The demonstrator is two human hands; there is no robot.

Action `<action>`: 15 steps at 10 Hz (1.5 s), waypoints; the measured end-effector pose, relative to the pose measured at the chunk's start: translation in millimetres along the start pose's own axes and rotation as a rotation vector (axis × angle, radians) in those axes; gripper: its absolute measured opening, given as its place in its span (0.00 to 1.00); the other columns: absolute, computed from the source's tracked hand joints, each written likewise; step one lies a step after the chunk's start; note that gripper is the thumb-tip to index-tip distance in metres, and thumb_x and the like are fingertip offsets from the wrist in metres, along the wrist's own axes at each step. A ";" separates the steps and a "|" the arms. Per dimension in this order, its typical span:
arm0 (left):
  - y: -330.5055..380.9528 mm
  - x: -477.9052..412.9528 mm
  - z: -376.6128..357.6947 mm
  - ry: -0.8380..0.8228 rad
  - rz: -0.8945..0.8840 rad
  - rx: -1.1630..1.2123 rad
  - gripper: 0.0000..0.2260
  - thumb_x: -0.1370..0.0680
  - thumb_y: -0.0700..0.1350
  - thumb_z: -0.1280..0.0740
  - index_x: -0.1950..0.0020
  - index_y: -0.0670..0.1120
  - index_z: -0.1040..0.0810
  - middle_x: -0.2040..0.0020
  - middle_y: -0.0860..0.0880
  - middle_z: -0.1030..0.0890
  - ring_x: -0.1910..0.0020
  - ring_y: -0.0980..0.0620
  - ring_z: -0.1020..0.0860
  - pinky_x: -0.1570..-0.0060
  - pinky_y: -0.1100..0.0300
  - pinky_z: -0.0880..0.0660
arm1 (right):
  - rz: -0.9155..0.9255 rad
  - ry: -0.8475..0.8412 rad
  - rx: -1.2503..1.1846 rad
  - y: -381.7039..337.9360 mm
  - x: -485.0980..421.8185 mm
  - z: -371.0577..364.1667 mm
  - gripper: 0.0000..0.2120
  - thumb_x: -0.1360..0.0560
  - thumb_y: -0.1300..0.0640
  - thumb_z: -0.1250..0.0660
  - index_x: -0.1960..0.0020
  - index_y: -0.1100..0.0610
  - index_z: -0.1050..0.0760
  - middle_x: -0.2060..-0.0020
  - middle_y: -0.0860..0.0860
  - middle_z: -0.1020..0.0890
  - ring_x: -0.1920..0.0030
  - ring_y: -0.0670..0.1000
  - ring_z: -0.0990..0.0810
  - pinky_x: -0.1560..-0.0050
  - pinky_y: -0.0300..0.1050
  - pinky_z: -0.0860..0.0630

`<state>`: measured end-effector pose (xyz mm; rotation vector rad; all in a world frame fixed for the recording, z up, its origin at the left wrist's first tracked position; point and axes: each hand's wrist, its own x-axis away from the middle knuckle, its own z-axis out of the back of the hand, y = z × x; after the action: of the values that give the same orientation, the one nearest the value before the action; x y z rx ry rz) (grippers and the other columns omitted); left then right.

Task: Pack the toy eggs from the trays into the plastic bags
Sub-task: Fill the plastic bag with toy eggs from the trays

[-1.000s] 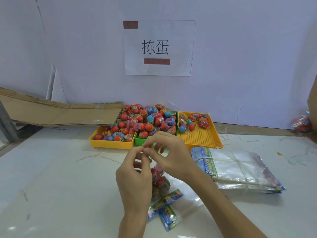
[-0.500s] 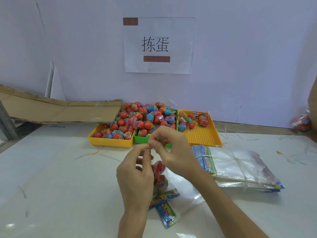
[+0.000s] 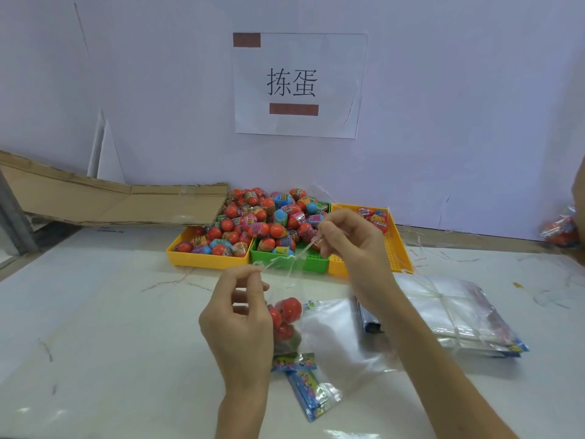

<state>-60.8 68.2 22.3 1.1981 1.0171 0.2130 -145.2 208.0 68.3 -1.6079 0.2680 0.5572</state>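
Note:
My left hand (image 3: pixel 240 315) and my right hand (image 3: pixel 354 245) each pinch one end of the top of a clear plastic bag (image 3: pixel 286 286), stretched between them above the table. Several red toy eggs (image 3: pixel 286 313) hang inside it, partly hidden by my left hand. Behind stand a yellow tray (image 3: pixel 180 248) and a green tray (image 3: pixel 313 264) heaped with red and blue toy eggs (image 3: pixel 262 217), and a second yellow tray (image 3: pixel 395 245) holding a few eggs at its far end. An empty clear bag (image 3: pixel 342 337) with a printed header lies under my right forearm.
A tied bundle of empty plastic bags (image 3: pixel 456 312) lies at the right. Flat cardboard (image 3: pixel 104 201) leans against the wall at the back left. A filled bag of eggs (image 3: pixel 560 229) sits at the far right edge. A paper sign (image 3: pixel 297 83) hangs on the wall.
My hands have moved apart: the right one rose up and right, the left stayed low, and the bag's top is now pulled taut between them.

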 end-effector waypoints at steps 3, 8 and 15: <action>-0.4 0.0 -3.1 0.056 0.072 0.055 0.08 0.18 0.43 0.34 0.51 0.58 0.21 0.59 0.63 0.19 0.58 0.58 0.19 0.63 0.59 0.23 | -0.064 -0.271 0.124 -7.1 -4.0 19.0 0.04 0.25 0.55 0.28 0.58 0.50 0.17 0.65 0.48 0.18 0.64 0.48 0.21 0.59 0.39 0.23; -4.6 -1.8 -5.4 0.111 0.148 0.109 0.09 0.18 0.44 0.34 0.52 0.59 0.21 0.60 0.61 0.18 0.62 0.56 0.20 0.66 0.67 0.23 | -0.343 -0.416 -0.246 -82.6 -51.6 179.3 0.09 0.18 0.63 0.39 0.42 0.62 0.22 0.51 0.60 0.18 0.50 0.59 0.23 0.46 0.51 0.26; -5.3 -3.2 -4.9 0.083 0.145 0.126 0.09 0.18 0.44 0.34 0.52 0.59 0.21 0.59 0.59 0.18 0.60 0.55 0.19 0.65 0.67 0.22 | -0.577 -0.248 0.954 -19.7 -63.9 190.3 0.39 0.22 0.75 0.44 0.18 0.47 0.48 0.21 0.49 0.38 0.23 0.52 0.35 0.27 0.49 0.37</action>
<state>-68.2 67.4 19.6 1.3885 1.0287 0.3187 -226.9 387.3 111.4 -0.6210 -0.1216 0.1185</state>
